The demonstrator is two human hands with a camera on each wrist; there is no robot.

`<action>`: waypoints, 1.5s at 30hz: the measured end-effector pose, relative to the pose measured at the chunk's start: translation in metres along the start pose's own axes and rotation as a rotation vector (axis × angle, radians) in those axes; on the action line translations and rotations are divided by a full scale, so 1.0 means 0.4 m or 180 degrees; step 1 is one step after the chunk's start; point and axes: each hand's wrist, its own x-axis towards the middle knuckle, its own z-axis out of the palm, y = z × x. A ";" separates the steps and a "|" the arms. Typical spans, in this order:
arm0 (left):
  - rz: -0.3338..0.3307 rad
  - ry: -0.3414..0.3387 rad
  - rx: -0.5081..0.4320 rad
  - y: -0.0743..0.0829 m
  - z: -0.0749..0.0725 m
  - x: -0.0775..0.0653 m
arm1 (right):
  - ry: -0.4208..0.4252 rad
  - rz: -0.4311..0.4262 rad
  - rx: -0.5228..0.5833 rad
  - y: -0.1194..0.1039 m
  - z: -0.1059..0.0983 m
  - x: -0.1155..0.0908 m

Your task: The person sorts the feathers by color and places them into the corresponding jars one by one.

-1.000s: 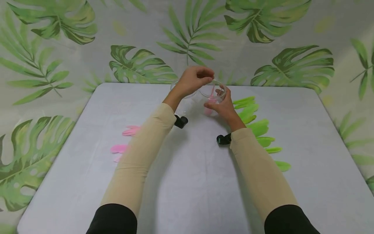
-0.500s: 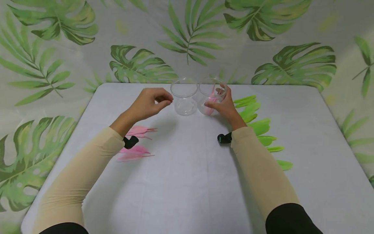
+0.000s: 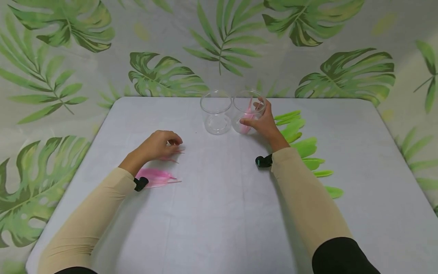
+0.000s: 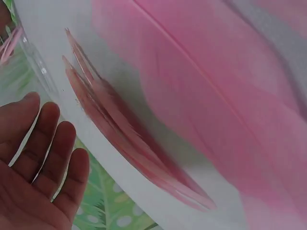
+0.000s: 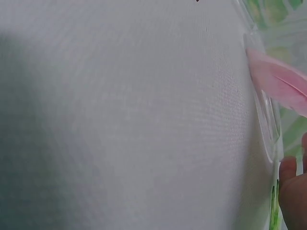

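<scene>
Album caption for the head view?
Right hand holds a clear cup of pink feathers; left hand hovers near loose ones.

We see a pale, cloth-covered desk [image 3: 222, 213] with rounded far corners and soft creases. Behind it and past both its sides, we find a greyish-white backdrop [image 3: 164, 30] printed with broad, split green leaves [image 3: 302, 18], slender fronds [image 3: 222, 45] and faint yellow blotches [image 3: 141, 31].

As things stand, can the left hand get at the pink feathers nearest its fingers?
Probably yes: the left hand looks empty, is close to those pink feathers, and nothing visible stands between.
</scene>
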 end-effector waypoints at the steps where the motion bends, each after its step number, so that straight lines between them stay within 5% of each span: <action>1: -0.0050 -0.0056 0.0010 -0.002 0.000 0.000 | 0.0002 0.0001 -0.0002 0.000 -0.001 0.001; 6: -0.0249 -0.0342 0.0150 -0.005 0.004 0.003 | 0.0004 -0.0033 -0.0007 -0.004 0.000 0.001; 16: -0.0298 -0.0380 0.0212 -0.009 0.020 0.011 | -0.0003 0.0004 -0.0012 -0.008 0.000 -0.004; 34: -0.0186 -0.0197 0.0195 0.011 -0.003 0.011 | 0.0025 -0.0014 0.0045 -0.004 0.003 -0.009; 45: 0.0203 0.0164 0.0219 0.045 -0.041 0.019 | 0.0006 -0.0021 0.0034 -0.001 0.001 -0.006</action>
